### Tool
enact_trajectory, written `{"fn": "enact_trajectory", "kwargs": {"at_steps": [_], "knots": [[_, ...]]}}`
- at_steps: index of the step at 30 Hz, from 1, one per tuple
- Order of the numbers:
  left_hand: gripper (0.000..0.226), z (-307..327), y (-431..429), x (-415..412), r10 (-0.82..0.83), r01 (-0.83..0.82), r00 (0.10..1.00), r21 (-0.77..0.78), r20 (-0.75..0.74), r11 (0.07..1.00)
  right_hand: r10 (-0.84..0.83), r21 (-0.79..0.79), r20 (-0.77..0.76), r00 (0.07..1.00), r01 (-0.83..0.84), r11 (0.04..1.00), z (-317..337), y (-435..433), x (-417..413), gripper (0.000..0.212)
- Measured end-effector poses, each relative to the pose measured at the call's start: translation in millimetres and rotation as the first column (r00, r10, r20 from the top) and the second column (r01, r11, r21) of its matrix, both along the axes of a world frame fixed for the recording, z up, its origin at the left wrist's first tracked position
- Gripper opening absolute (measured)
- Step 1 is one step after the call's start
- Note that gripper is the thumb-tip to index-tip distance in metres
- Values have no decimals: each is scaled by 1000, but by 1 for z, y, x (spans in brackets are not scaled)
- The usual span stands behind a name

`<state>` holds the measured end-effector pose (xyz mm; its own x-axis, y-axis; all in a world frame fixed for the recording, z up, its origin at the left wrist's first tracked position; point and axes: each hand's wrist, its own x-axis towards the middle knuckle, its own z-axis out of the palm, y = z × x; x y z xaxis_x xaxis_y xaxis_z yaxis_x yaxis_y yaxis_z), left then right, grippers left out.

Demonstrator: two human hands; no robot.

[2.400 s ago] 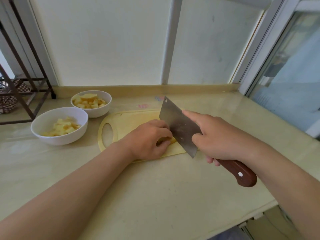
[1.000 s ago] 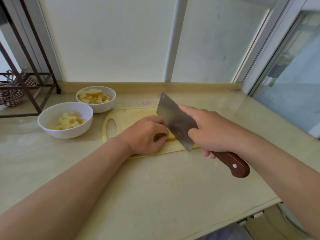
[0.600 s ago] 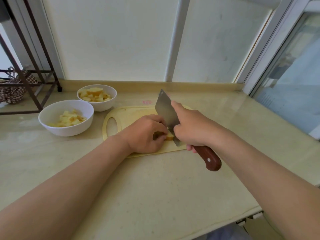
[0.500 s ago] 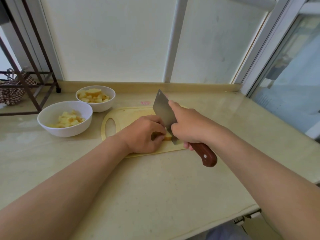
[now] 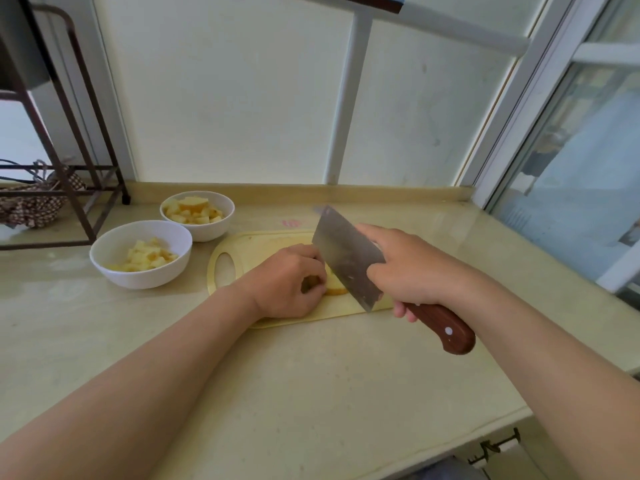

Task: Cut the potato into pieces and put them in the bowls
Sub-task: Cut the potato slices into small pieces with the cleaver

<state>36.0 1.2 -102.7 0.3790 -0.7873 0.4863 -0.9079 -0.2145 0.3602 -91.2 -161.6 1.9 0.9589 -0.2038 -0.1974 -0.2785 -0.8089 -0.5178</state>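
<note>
Left hand (image 5: pixel 287 282) grip curls over potato piece (image 5: pixel 336 288), long axis hidden; right hand (image 5: pixel 412 268) grip clasps cleaver (image 5: pixel 346 251), blade running upper-left to lower-right.

A pale stone countertop (image 5: pixel 311 393) is seen, with a yellow cutting board (image 5: pixel 256 247) laid near its middle. Just left of the board, a nearer bowl (image 5: pixel 138 278) and a farther bowl (image 5: pixel 207 233), both white, are set close together. A dark metal rack (image 5: pixel 45 244) is stood at the far left.
</note>
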Motion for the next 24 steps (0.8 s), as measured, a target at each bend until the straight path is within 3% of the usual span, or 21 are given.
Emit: {"fn": "enact_trajectory", "kwargs": {"at_steps": [5, 8, 17, 24], "knots": [[6, 18, 1, -1, 86, -74, 992, 135, -90, 988, -5, 43, 37, 999, 4, 999, 0, 1, -5, 86], [9, 21, -1, -3, 117, -104, 991, 166, -67, 981, 24, 64, 48, 999, -27, 998, -6, 6, -3, 86], [7, 1, 8, -11, 103, -103, 994, 2, 36, 995, 47, 61, 23, 999, -49, 997, -7, 12, -1, 85], [12, -4, 14, -7, 33, -31, 998, -29, 53, 999, 88, -72, -84, 993, -94, 993, 2, 18, -6, 87]]}}
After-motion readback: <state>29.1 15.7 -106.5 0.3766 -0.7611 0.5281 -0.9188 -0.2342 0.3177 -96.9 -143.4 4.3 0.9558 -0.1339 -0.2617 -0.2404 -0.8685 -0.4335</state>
